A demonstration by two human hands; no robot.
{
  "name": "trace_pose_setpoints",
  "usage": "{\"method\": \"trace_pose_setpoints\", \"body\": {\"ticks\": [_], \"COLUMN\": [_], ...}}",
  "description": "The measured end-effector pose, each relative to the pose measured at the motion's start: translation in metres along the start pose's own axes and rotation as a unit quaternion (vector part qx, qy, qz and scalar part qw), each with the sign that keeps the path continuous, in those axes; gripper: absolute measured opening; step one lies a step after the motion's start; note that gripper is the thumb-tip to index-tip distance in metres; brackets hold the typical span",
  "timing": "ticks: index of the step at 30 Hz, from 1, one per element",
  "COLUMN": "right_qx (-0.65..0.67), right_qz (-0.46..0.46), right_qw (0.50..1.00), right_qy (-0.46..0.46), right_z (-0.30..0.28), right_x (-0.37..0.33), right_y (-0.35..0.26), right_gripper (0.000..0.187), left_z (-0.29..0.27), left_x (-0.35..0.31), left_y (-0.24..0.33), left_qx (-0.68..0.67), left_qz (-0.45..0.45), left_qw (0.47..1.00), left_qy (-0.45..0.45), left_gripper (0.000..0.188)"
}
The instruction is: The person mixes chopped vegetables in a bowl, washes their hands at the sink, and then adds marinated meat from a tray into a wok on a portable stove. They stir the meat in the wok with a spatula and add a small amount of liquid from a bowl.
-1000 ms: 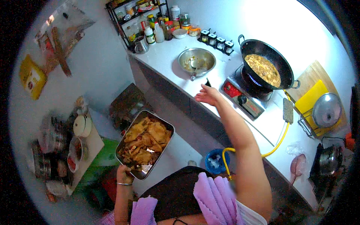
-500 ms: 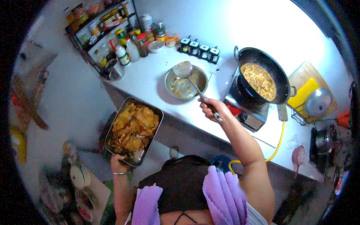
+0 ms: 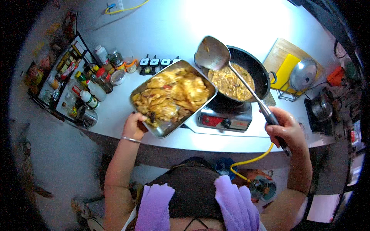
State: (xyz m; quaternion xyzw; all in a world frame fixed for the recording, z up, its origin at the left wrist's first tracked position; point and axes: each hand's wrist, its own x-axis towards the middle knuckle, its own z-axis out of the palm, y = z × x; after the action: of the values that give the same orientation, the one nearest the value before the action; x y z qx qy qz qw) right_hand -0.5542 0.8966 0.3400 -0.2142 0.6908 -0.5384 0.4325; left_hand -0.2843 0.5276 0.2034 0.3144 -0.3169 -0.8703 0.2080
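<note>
My left hand (image 3: 135, 125) is closed on the near left corner of a rectangular metal tray (image 3: 161, 134), lifted above the counter and angled. Yellow-brown cooked food (image 3: 173, 94) in sauce fills most of it. In my right hand (image 3: 286, 129) is the dark handle of a wok spatula (image 3: 214, 54); its broad, sauce-smeared blade hangs over the left side of a black wok (image 3: 262, 79). Chunky food in yellowish-brown sauce (image 3: 233, 82) lies inside the wok, which sits on a portable gas stove (image 3: 227, 120). The tray's right corner is close to the wok, and the metal bowl is not visible.
Bottles and jars (image 3: 92, 90) crowd the counter's left end by a black rack (image 3: 58, 109). Small lidded spice boxes (image 3: 154, 63) stand behind the tray. Right of the wok are a yellow board (image 3: 287, 69) and a metal lid (image 3: 303, 75). A yellow hose (image 3: 250, 159) hangs from the counter's front.
My left hand has raised the tray from beside the counter, up and rightward toward the wok. The spatula has moved from over the metal bowl to the wok. My view has shifted.
</note>
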Motion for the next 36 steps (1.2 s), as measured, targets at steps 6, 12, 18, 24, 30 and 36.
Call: {"method": "trace_pose_setpoints", "body": {"ticks": [6, 12, 18, 24, 30, 36], "right_qx": [-0.118, -0.187, -0.195, -0.325, -0.482, -0.469], "right_qz": [0.017, 0.0, -0.045, -0.1, -0.086, -0.046], "right_qw": [0.992, 0.979, 0.97, 0.908, 0.808, 0.838], "right_qy": [0.046, 0.086, 0.139, 0.244, 0.327, 0.276], "right_z": [-0.022, -0.001, 0.055, 0.082, 0.123, 0.097], "right_x": [-0.002, 0.003, 0.005, 0.02, 0.054, 0.062], "right_y": [-0.007, 0.019, 0.053, 0.066, 0.096, 0.094], "right_gripper": [0.044, 0.032, 0.034, 0.026, 0.022, 0.05], "left_z": [0.058, 0.051, 0.051, 0.093, 0.102, 0.109], "left_x": [0.065, 0.105, 0.134, 0.174, 0.175, 0.207], "left_y": [-0.006, -0.011, 0.012, 0.019, 0.006, 0.013], "left_qx": [0.088, 0.153, 0.209, 0.261, 0.244, 0.412], "left_qz": [0.022, 0.066, 0.165, 0.201, 0.206, 0.234], "left_qw": [0.995, 0.984, 0.961, 0.931, 0.929, 0.849], "left_qy": [-0.045, -0.07, -0.069, -0.158, -0.188, -0.232], "left_gripper": [0.053, 0.036, 0.015, 0.028, 0.049, 0.058]}}
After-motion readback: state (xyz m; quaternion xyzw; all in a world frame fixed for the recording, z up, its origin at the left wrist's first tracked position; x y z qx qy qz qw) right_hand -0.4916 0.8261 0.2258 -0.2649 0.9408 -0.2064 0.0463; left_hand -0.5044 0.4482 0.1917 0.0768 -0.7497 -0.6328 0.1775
